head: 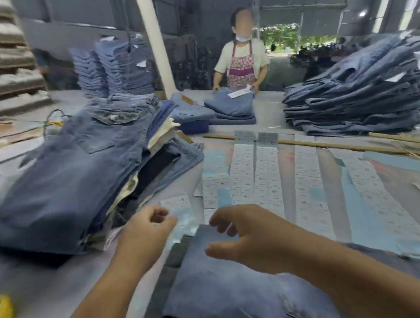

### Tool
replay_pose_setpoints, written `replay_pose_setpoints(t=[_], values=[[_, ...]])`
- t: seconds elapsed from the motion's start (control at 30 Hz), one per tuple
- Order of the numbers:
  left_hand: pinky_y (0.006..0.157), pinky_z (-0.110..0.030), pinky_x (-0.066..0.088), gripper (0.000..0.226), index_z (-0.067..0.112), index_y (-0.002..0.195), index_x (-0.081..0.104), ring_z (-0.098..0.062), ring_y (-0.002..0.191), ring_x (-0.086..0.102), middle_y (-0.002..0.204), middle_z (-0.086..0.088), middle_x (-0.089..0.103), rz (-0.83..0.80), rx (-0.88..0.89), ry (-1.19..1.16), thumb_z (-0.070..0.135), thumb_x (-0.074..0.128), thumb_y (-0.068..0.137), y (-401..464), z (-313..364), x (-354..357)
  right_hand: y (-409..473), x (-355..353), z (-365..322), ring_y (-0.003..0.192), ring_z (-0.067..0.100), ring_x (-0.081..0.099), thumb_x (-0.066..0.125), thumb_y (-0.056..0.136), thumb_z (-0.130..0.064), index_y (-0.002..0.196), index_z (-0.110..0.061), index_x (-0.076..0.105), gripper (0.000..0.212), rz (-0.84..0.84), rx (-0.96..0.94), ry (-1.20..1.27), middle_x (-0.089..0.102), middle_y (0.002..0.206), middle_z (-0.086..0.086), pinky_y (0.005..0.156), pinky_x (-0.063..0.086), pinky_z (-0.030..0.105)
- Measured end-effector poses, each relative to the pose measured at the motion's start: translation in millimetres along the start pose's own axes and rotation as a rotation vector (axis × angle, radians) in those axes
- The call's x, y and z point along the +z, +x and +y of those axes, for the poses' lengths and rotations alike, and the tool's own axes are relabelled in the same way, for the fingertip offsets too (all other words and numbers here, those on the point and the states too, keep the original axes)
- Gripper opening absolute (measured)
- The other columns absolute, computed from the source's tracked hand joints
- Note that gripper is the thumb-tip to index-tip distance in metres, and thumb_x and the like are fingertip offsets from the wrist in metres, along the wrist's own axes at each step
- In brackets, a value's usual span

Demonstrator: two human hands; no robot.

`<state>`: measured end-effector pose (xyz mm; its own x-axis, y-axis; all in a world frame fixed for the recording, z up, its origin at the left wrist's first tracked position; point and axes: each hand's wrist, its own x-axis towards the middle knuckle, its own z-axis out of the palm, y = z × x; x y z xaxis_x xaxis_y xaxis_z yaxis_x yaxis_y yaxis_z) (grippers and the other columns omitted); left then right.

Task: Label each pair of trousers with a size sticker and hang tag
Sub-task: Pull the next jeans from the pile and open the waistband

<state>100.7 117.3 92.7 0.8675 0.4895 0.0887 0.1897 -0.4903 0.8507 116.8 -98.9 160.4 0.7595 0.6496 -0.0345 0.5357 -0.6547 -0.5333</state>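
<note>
Both my hands hover over the folded jeans [234, 292]: left hand [144, 231] pinches a pale sticker strip [185, 224], right hand [241, 236] fingers spread wide, empty.

trousers [234, 292] front | sticker sheets [266, 178] behind (on table [49, 294]) | stack [74, 171] left

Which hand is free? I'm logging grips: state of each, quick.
Left hand: fingers curled by a blurred sticker sheet; grip cannot be told.
Right hand: open above the jeans, holding nothing.
</note>
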Motion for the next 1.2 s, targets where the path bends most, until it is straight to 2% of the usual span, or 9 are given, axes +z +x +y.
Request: replay_pose_setpoints(t=[0.13,0.2,0.37,0.53,0.7,0.8,0.9,1.03,1.2], values=[[0.067,-0.033,0.042,0.012,0.021,0.086,0.061,-0.026,0.083,0.062,0.080,0.005,0.064,0.387,-0.047,0.007,0.022,0.072,0.081,29.6,-29.9,-41.6,74.9,25.9,-19.0,0.076,0.001,0.059,0.066,0.086,-0.051,0.121,-0.023,0.060,0.045,-0.012,0.040,0.175,0.062,0.094,-0.013,0.059,0.045,0.015],[0.080,-0.039,0.043,0.025,0.014,0.098,0.062,-0.034,0.094,0.057,0.094,-0.004,0.062,0.514,0.048,0.210,0.022,0.076,0.078,44.6,-42.2,-58.2,112.0,37.0,-29.4,0.067,0.010,0.059,0.064,0.089,-0.046,0.110,-0.007,0.063,0.044,0.002,0.042,0.214,0.067,0.090,0.006,0.056,0.049,0.025],[0.094,-0.047,0.040,0.067,0.011,0.127,0.057,-0.039,0.113,0.048,0.124,-0.014,0.055,0.317,0.056,0.763,0.049,0.077,0.075,82.2,-51.6,-80.3,191.6,60.1,-55.1,0.097,0.043,0.062,0.058,0.092,-0.041,0.105,0.011,0.060,0.054,0.077,0.080,0.354,0.064,0.108,0.030,0.083,0.051,0.061],[0.069,-0.043,0.045,0.024,0.010,0.099,0.070,-0.038,0.087,0.055,0.095,-0.014,0.063,0.400,0.211,0.764,0.030,0.063,0.088,94.7,-56.4,-89.0,242.2,85.6,-73.9,0.091,0.042,0.063,0.054,0.093,-0.041,0.098,0.003,0.063,0.044,0.125,0.094,0.495,0.067,0.098,0.024,0.083,0.053,0.058],[0.059,-0.035,0.031,0.028,0.012,0.087,0.070,-0.040,0.079,0.058,0.081,-0.011,0.066,0.476,0.331,0.700,0.034,0.053,0.094,91.0,-54.9,-97.1,253.2,94.3,-85.8,0.079,0.033,0.063,0.054,0.088,-0.057,0.084,-0.009,0.061,0.048,0.222,0.139,0.600,0.066,0.086,0.012,0.070,0.055,0.044],[0.055,-0.032,0.027,0.031,0.008,0.074,0.065,-0.039,0.068,0.055,0.069,-0.013,0.062,0.519,0.406,0.682,0.031,0.054,0.093,85.3,-46.1,-100.1,244.8,90.2,-88.3,0.063,0.024,0.056,0.049,0.084,-0.072,0.062,-0.015,0.052,0.061,0.275,0.169,0.533,0.059,0.066,0.003,0.055,0.040,0.033],[0.054,-0.032,0.026,0.026,0.004,0.069,0.064,-0.039,0.062,0.054,0.064,-0.017,0.060,0.526,0.440,0.706,0.020,0.063,0.090,80.7,-34.8,-100.1,240.8,87.0,-98.4,0.066,0.027,0.061,0.048,0.074,-0.082,0.066,-0.010,0.059,0.074,0.225,0.184,0.615,0.063,0.069,0.006,0.062,0.051,0.036],[0.048,-0.027,0.028,0.016,0.004,0.059,0.060,-0.036,0.046,0.053,0.053,-0.017,0.055,0.437,0.451,0.728,0.004,0.074,0.067,62.2,-17.0,-87.7,242.8,88.6,-114.7,0.059,0.021,0.053,0.070,0.082,-0.050,0.081,-0.010,0.058,0.042,0.059,0.221,0.924,0.052,0.063,0.003,0.052,0.044,0.025],[0.068,-0.033,0.049,0.019,0.023,0.086,0.075,-0.019,0.083,0.061,0.088,0.004,0.072,0.296,0.389,0.420,0.036,0.062,0.088,55.2,-21.8,-91.3,235.5,88.2,-105.2,0.080,0.031,0.060,0.059,0.091,-0.005,0.101,0.013,0.065,0.022,0.096,0.311,1.038,0.063,0.087,0.020,0.071,0.047,0.039]])
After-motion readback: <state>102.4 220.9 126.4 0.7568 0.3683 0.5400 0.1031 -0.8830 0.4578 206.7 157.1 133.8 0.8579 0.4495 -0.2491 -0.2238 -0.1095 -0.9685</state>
